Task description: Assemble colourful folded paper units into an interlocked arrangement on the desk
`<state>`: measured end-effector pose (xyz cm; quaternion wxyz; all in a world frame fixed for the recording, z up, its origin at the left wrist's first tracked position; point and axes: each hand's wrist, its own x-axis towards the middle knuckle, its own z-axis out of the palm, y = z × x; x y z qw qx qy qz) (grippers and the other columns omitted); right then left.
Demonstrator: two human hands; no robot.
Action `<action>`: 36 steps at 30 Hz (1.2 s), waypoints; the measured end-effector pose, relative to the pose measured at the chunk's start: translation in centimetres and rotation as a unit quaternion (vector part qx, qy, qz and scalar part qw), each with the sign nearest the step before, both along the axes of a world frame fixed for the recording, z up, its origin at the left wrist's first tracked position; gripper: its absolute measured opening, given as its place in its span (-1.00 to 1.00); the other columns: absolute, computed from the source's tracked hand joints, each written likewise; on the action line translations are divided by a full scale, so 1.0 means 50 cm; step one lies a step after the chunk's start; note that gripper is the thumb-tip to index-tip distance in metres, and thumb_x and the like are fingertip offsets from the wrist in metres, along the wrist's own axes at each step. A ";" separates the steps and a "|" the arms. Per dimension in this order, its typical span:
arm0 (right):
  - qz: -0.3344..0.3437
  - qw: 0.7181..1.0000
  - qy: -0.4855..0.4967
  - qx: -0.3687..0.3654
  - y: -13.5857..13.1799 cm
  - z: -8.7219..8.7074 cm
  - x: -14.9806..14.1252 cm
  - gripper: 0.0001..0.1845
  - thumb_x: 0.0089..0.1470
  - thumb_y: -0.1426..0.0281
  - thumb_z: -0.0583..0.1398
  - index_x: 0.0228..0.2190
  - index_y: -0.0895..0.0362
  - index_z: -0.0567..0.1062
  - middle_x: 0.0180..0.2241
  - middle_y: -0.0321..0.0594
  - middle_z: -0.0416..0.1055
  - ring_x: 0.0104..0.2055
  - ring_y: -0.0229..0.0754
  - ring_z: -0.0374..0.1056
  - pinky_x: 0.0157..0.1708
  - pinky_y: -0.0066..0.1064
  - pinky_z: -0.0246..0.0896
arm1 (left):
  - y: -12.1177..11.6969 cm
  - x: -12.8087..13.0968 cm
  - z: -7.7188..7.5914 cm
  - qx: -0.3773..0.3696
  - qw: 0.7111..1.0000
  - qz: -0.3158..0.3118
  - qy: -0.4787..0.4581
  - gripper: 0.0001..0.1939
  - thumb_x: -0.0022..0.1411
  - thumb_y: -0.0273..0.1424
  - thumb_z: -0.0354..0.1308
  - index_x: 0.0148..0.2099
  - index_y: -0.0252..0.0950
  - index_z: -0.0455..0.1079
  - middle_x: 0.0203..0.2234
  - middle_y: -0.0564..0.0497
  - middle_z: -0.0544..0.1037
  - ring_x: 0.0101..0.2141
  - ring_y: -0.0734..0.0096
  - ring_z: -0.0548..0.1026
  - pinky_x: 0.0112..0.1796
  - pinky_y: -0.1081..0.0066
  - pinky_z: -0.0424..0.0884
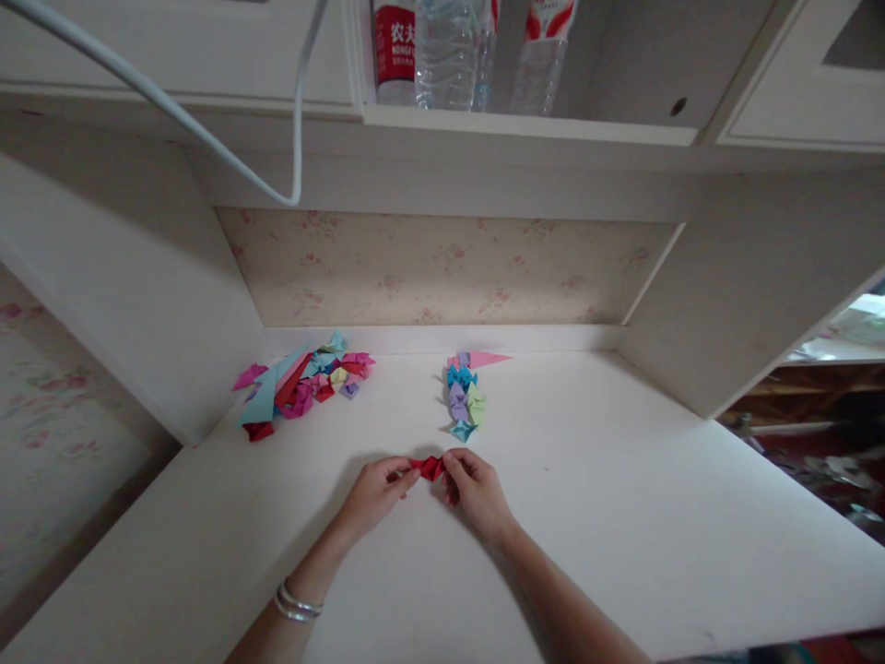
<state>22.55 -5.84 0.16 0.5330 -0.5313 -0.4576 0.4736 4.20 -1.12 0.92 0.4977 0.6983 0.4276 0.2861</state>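
Between my two hands is a small red folded-paper piece (432, 468), held just above the white desktop. My left hand (377, 493) pinches its left end between thumb and fingers. The right end is gripped by my right hand (478, 489), whose fingers partly cover it. Just beyond my hands lies a short column of folded-paper pieces in teal, purple, green and blue (465, 397), with a pink pointed paper piece (489, 358) at its far end. Farther left sits a heap of colourful folded paper (304, 380), with long light-blue and red pieces among the small ones.
The white desk (601, 516) has side panels left and right and a flowered back wall (442, 272). Overhead, a shelf holds plastic bottles (448, 55). A white bent rod or cable (207, 138) hangs at upper left. Beyond the right edge is a cluttered area (822, 452).
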 end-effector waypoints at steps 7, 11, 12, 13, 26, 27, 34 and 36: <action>-0.036 0.993 -0.105 0.041 -0.006 0.035 0.082 -0.58 0.11 0.02 0.08 -0.36 0.12 0.45 -0.58 -0.34 0.33 -0.63 -0.29 0.26 -0.63 -0.46 0.14 | 0.002 -0.001 -0.018 0.017 1.000 -0.005 0.017 -0.62 0.17 -0.14 0.08 -0.23 -0.36 0.51 -0.48 -0.01 0.51 -0.49 0.43 0.37 -0.44 0.46 0.28; -0.079 0.980 -0.178 0.035 -0.001 0.036 0.161 -0.55 0.11 0.01 0.05 -0.37 0.13 0.48 -0.56 -0.31 0.36 -0.62 -0.29 0.23 -0.61 -0.45 0.11 | 0.001 0.000 -0.017 0.026 0.999 -0.006 0.027 -0.64 0.16 -0.16 0.07 -0.27 -0.34 0.52 -0.49 0.01 0.50 -0.47 0.41 0.39 -0.43 0.46 0.29; -0.090 0.976 -0.195 0.035 0.002 0.034 0.180 -0.54 0.11 0.01 0.05 -0.37 0.13 0.49 -0.55 -0.30 0.38 -0.62 -0.29 0.22 -0.60 -0.45 0.10 | 0.001 0.000 -0.017 0.029 0.999 -0.005 0.030 -0.64 0.16 -0.16 0.07 -0.27 -0.34 0.52 -0.49 0.01 0.51 -0.47 0.41 0.39 -0.43 0.47 0.28; -0.101 0.971 -0.212 0.037 0.005 0.032 0.197 -0.54 0.11 0.02 0.04 -0.36 0.13 0.49 -0.54 -0.29 0.39 -0.62 -0.29 0.20 -0.60 -0.45 0.08 | 0.001 0.001 -0.017 0.031 0.999 -0.004 0.033 -0.64 0.16 -0.16 0.06 -0.27 -0.33 0.52 -0.49 0.01 0.51 -0.47 0.41 0.39 -0.43 0.47 0.28; -0.118 0.932 -0.342 0.016 0.041 0.000 0.224 -0.61 0.16 0.15 -0.02 -0.40 0.07 0.51 -0.47 -0.23 0.50 -0.41 -0.17 0.37 -0.32 -0.39 0.16 | -0.002 0.006 -0.001 0.059 0.996 0.008 0.071 -0.68 0.17 -0.18 0.04 -0.33 -0.28 0.52 -0.49 0.03 0.54 -0.46 0.38 0.41 -0.42 0.48 0.26; -0.118 0.931 -0.345 0.013 0.041 0.001 0.224 -0.62 0.16 0.16 -0.02 -0.39 0.06 0.51 -0.46 -0.23 0.50 -0.39 -0.17 0.38 -0.31 -0.39 0.15 | -0.001 0.006 -0.002 0.059 0.996 0.009 0.073 -0.68 0.17 -0.18 0.05 -0.32 -0.28 0.52 -0.49 0.02 0.54 -0.46 0.38 0.41 -0.42 0.48 0.26; -0.117 0.932 -0.343 -0.001 0.040 0.001 0.227 -0.63 0.16 0.17 -0.02 -0.32 0.04 0.53 -0.41 -0.22 0.53 -0.35 -0.16 0.40 -0.28 -0.39 0.16 | -0.001 0.009 -0.007 0.053 0.995 0.011 0.081 -0.66 0.16 -0.17 0.04 -0.32 -0.29 0.52 -0.48 0.02 0.54 -0.43 0.36 0.42 -0.43 0.48 0.26; -0.118 0.931 -0.346 -0.004 0.040 -0.002 0.228 -0.63 0.16 0.16 -0.01 -0.31 0.03 0.53 -0.41 -0.23 0.52 -0.35 -0.16 0.40 -0.27 -0.39 0.17 | -0.001 0.009 -0.006 0.056 0.995 0.012 0.084 -0.67 0.17 -0.17 0.03 -0.32 -0.29 0.51 -0.49 0.02 0.53 -0.44 0.37 0.42 -0.42 0.48 0.26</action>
